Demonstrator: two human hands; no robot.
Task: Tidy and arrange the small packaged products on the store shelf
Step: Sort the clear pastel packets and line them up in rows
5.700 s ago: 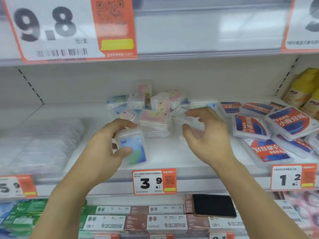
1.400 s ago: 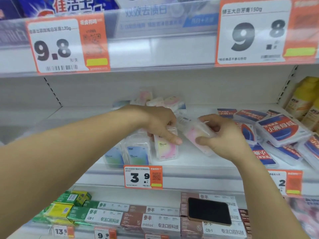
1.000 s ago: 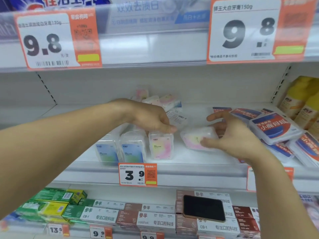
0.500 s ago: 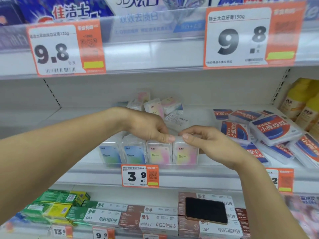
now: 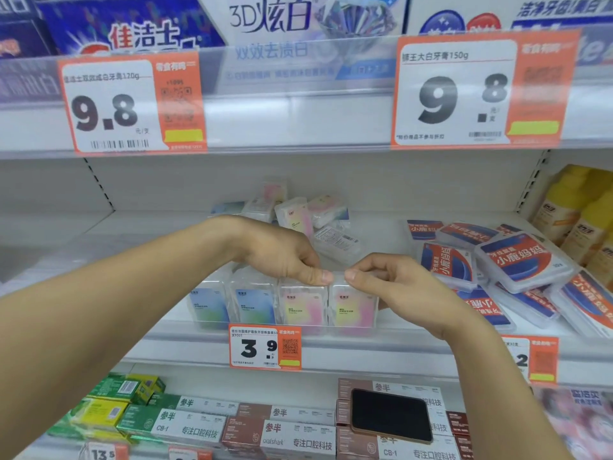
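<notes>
So four little clear boxes are standing upright in a row right along the front lip of the shelf (image 5: pixel 381 346), side by side and touching: two blue-green ones at the left (image 5: pixel 208 307) (image 5: pixel 254 305) and two pink-yellow ones at the right (image 5: pixel 302 307) (image 5: pixel 354 308). The left hand (image 5: pixel 285 257) is coming in from 9 o'clock, fingers curled down, thumb and fingertips pinching the top edge of the third box. The right hand (image 5: pixel 394 283) is reaching in from 4 o'clock and pinching the top of the fourth box the same way, so the two thumbs are nearly meeting over the seam between those boxes. Behind the row, toward 12 o'clock, a loose pile of the same boxes (image 5: pixel 298 214) is lying jumbled at all angles near the back wall. There's open white shelf to the left of the row, toward 9 o'clock, and a bare strip between the row and the pile. At 3 o'clock a heap of red-and-blue flat cases (image 5: pixel 524 260) is crowding in, sitting just beside the right wrist. The 3.9 price tag (image 5: pixel 265 348) is hanging on the shelf edge directly under the row, and a dark phone (image 5: pixel 391 415) is resting on cartons one shelf down.
</notes>
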